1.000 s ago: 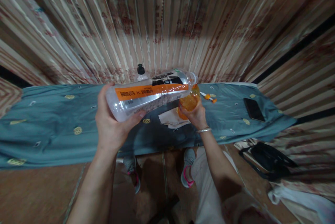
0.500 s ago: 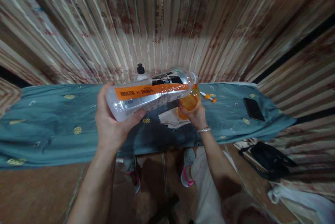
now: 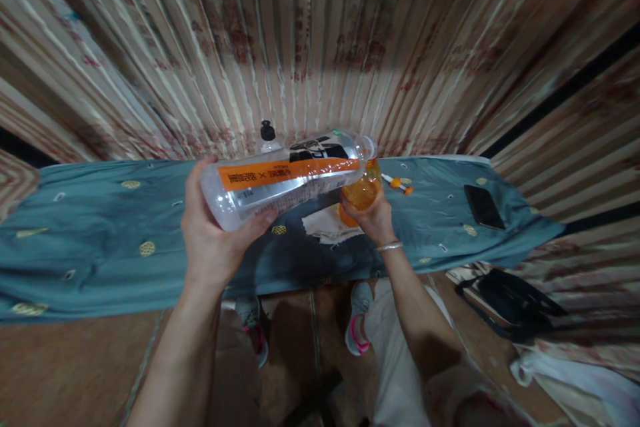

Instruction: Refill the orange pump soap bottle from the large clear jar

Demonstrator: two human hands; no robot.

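Wrapped round the base end of a large clear plastic bottle (image 3: 295, 174) with an orange and silver label is my left hand (image 3: 213, 227). The bottle lies tilted nearly level, its neck pointing right over the top of an orange bottle (image 3: 363, 194). My right hand (image 3: 375, 219) grips that orange bottle from the right, low on its side. The mouth of the orange bottle is partly hidden behind the clear neck, and whether liquid flows I cannot tell. A crumpled white cloth (image 3: 327, 226) lies under and left of the orange bottle.
Behind the clear bottle stands a small bottle with a black cap (image 3: 268, 130). An orange and white syringe-like tool (image 3: 397, 184) and a black phone (image 3: 484, 207) lie on the teal cloth-covered table (image 3: 110, 234). A pleated curtain (image 3: 320, 34) hangs behind; a black bag (image 3: 510, 304) sits at lower right.
Hardly anything differs. Both hands hold the two bottles in the same pose, and the whole view has shifted only very slightly.
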